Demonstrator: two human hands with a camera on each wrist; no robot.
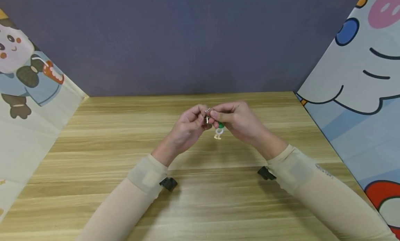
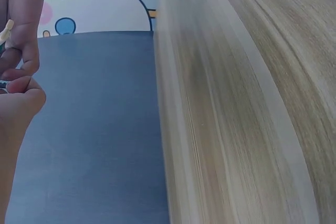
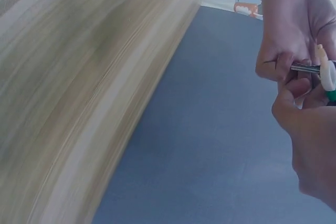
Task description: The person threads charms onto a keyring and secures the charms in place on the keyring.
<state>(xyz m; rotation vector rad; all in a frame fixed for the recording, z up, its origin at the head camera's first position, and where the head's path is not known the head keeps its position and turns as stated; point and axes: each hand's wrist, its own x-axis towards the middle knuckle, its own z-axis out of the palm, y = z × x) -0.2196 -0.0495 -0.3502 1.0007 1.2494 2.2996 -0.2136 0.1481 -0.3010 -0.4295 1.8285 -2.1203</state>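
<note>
A silvery metal ring point(image 1: 207, 119) was held in the air above the bench point(image 1: 200, 206), pinched from both sides where the fingertips of the two hands met. On one side it was gripped between the thumb and fingers of the left hand point(image 1: 187, 126); on the other it was gripped by the right hand point(image 1: 242, 123). Just below the right fingers hung a small figure charm point(image 3: 326, 80), with a green top, a white loop and two pale legs; how it was joined to the ring could not be told, being covered by the fingers. Both forearms were covered by beige sleeves point(image 1: 115, 202), and a black device point(image 1: 168, 184) was seen at each wrist. The wood-grained bench was bordered at the back by a dark blue-grey panel point(image 1: 187, 43) and flanked by cartoon-printed panels point(image 1: 343, 71).
</note>
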